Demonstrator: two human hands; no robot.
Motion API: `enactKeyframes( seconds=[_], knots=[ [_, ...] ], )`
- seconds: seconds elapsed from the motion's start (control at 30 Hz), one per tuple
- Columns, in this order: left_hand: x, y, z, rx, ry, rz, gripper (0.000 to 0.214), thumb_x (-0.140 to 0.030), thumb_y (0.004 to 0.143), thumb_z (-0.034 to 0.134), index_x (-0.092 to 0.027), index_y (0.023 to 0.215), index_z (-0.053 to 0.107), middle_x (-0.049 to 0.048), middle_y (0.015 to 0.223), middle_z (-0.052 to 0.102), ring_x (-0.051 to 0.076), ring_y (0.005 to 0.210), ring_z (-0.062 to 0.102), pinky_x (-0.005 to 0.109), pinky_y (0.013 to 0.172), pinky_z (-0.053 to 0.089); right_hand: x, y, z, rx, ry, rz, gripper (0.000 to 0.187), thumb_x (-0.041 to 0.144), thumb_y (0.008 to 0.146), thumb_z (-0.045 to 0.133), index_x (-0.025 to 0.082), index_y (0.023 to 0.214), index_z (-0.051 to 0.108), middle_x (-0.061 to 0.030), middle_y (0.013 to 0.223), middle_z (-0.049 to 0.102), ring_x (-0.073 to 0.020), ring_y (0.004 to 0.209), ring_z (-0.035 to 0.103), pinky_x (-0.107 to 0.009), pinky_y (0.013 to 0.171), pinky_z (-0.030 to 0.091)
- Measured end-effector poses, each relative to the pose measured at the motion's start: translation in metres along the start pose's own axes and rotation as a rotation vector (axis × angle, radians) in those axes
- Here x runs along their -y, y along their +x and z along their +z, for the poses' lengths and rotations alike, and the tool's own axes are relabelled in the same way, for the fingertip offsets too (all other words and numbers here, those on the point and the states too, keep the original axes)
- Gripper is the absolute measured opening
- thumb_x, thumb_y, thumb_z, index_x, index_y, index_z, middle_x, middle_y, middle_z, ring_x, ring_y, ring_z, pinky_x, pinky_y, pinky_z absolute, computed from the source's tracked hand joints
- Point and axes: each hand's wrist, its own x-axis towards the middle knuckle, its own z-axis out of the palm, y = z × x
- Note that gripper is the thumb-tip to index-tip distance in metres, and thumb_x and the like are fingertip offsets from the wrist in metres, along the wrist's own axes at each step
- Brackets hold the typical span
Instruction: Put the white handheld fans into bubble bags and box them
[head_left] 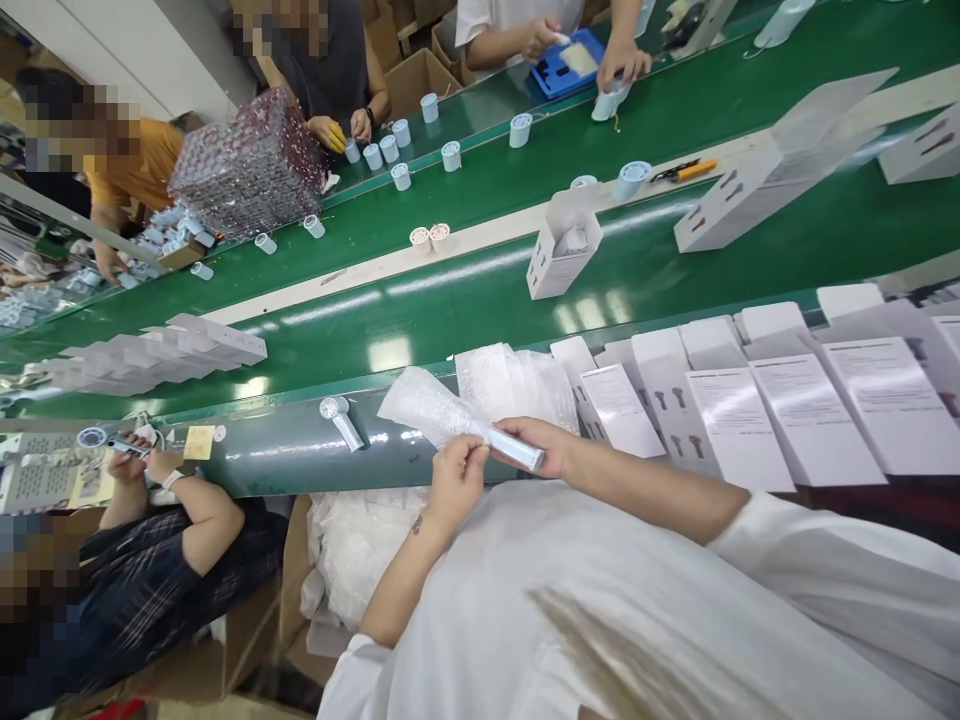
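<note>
My left hand [457,482] and my right hand [534,445] meet above the grey edge of the conveyor, in front of my white shirt. Between them lies a pale blue handle of a handheld fan [517,447], partly inside a bubble-wrap bag [424,405]. My left hand pinches the bag around the fan, and my right hand grips the handle's exposed end. The fan's head is hidden in the bag. A second handheld fan [341,420] lies unwrapped on the grey edge, left of my hands.
A pile of bubble-wrap bags [510,385] and a row of open white printed boxes [739,415] stand right of my hands. Green conveyor belts [420,340] run beyond them, carrying white boxes and fan parts. Co-workers' hands work along the belts; loose bubble wrap fills a carton below.
</note>
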Motion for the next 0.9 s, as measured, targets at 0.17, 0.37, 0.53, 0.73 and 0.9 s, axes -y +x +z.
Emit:
enactKeyframes(
  seconds=[0.17,0.37,0.53,0.73,0.9],
  knots=[
    [-0.005,-0.001,-0.009,-0.132,-0.187,-0.149,0.023,-0.040,0.081,0.061,-0.017,0.081,0.063,-0.0015,0.066,0.058,0.011,0.061,0.051,0.023,0.064,0.043,0.000,-0.011,0.013,-0.127,-0.213,-0.046,0.010,0.022,0.081,0.057,0.019,0.073,0.053,-0.0018,0.068,0.061,-0.0159,0.065,0.061,-0.031,0.066,0.058],
    [-0.021,-0.010,-0.033,-0.291,-0.225,-0.067,0.025,-0.042,0.083,0.060,-0.017,0.082,0.062,-0.0008,0.069,0.057,0.011,0.064,0.052,0.023,0.065,0.044,0.044,-0.036,0.027,-0.077,-0.816,-0.525,0.022,0.038,0.080,0.060,0.020,0.070,0.052,0.0004,0.073,0.053,-0.0135,0.068,0.052,-0.031,0.070,0.054],
    [-0.013,-0.005,-0.050,-0.288,-0.043,0.155,0.050,-0.047,0.070,0.075,-0.020,0.108,0.056,0.0143,0.136,0.045,0.025,0.119,0.051,0.038,0.097,0.043,0.050,-0.015,0.071,0.196,-0.567,-0.503,0.030,0.048,0.077,0.059,0.019,0.073,0.050,-0.0027,0.094,0.053,-0.0134,0.077,0.054,-0.034,0.073,0.055],
    [0.008,0.000,-0.082,-0.491,-0.016,0.013,0.048,-0.040,0.081,0.065,-0.017,0.121,0.055,0.0124,0.112,0.065,0.023,0.103,0.062,0.039,0.094,0.047,0.070,0.024,0.153,0.546,-1.061,-0.509,0.023,0.040,0.086,0.051,0.019,0.078,0.055,-0.0014,0.070,0.061,-0.0134,0.064,0.058,-0.027,0.061,0.049],
    [0.024,-0.048,-0.120,-0.812,-0.251,-0.278,0.037,-0.047,0.085,0.057,-0.015,0.096,0.072,0.0100,0.099,0.072,0.026,0.098,0.066,0.036,0.086,0.051,0.131,0.137,0.257,0.307,-1.331,-1.020,0.018,0.026,0.087,0.050,0.018,0.095,0.063,-0.0056,0.090,0.064,-0.0174,0.078,0.061,-0.034,0.079,0.049]
  ],
)
